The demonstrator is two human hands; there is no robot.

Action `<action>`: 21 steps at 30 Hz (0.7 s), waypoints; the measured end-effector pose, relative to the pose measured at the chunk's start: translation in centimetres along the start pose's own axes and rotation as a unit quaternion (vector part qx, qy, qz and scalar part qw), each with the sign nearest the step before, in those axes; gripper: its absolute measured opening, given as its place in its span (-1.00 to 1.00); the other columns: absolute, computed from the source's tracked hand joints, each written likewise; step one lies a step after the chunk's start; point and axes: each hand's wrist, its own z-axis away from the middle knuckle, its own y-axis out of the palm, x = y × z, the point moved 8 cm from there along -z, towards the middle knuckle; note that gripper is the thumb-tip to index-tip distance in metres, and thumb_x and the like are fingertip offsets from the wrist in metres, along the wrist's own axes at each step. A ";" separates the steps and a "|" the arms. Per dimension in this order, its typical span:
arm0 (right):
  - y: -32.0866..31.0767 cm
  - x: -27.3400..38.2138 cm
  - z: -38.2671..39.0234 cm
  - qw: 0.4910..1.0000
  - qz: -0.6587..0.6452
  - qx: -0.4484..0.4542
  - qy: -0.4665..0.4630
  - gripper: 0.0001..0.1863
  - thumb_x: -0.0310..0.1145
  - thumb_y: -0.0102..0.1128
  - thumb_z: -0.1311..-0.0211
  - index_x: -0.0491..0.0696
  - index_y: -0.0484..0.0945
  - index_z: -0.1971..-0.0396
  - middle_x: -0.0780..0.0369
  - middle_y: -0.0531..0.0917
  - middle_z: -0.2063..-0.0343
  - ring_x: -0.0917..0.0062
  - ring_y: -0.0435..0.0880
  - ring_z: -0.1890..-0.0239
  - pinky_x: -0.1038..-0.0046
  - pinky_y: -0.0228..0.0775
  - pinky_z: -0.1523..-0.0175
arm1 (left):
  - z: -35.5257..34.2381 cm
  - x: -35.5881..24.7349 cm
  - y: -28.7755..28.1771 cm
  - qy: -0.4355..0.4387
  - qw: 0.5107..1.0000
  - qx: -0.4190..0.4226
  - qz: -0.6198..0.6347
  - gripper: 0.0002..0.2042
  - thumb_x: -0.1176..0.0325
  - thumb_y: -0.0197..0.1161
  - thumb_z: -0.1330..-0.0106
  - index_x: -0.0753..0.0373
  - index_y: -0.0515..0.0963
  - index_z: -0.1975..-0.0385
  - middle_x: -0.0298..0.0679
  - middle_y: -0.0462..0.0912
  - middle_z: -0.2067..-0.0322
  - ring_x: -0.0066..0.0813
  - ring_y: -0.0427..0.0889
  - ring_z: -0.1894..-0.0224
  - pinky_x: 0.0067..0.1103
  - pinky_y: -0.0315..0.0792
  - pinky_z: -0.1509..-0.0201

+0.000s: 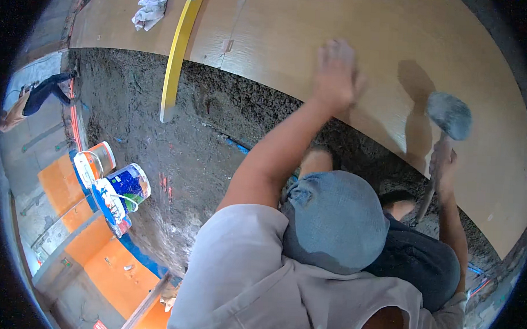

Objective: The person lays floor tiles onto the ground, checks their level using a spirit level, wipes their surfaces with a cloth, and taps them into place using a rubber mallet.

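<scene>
My left hand point(337, 74) reaches out over a large, glossy tan tile point(291, 32), palm down with the thumb apart. Its fingers are slightly blurred, and nothing shows in them; I cannot tell whether they touch the surface. My right hand point(444, 166) is closed round the handle of a mallet point(449, 116). The grey, rounded mallet head is uppermost, near the tile's edge, and a shadow falls on the tile beside it. A yellow spirit level point(177, 60) lies at the left, its near end jutting past the tile edge over rough dark mortar point(144, 102).
A crumpled white cloth point(150, 12) lies on the tan surface at far left. Two buckets, one orange and white point(94, 163) and one blue and white point(123, 188), stand left near orange boards point(112, 263). Another person point(36, 101) is at the far left. My bent knees are close below.
</scene>
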 end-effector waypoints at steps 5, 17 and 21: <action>1.1 0.8 0.0 0.998 0.053 0.026 0.032 -0.55 0.05 -0.15 -0.34 -0.08 0.41 0.38 0.43 0.31 0.72 0.78 0.19 0.78 0.67 0.02 0.72 | -3.7 14.6 -3.8 -0.262 0.951 -0.111 -0.118 -0.29 -0.04 -0.07 -0.26 0.50 0.10 -0.21 0.20 0.05 -0.26 0.15 0.00 -0.32 -0.09 -0.16 -0.35; 9.6 4.6 -0.9 0.992 0.108 0.054 0.030 -0.67 -0.09 -0.13 -0.38 -0.05 0.41 0.39 0.41 0.38 0.67 0.76 0.31 0.69 0.66 0.14 0.64 | -4.4 21.1 -5.1 -0.332 0.930 -0.130 -0.091 -0.33 -0.02 -0.08 -0.27 0.41 0.13 -0.22 0.14 0.07 -0.26 0.20 -0.04 -0.31 0.02 -0.20 -0.31; 11.2 5.7 -2.1 0.986 0.107 0.124 -0.027 -0.67 -0.10 -0.14 -0.38 -0.03 0.39 0.44 0.41 0.38 0.68 0.77 0.31 0.69 0.65 0.13 0.64 | -4.8 20.9 -4.8 -0.368 0.919 -0.026 -0.138 -0.38 -0.03 -0.07 -0.29 0.22 0.16 -0.26 -0.02 0.12 -0.28 0.02 0.02 -0.33 0.10 -0.12 -0.27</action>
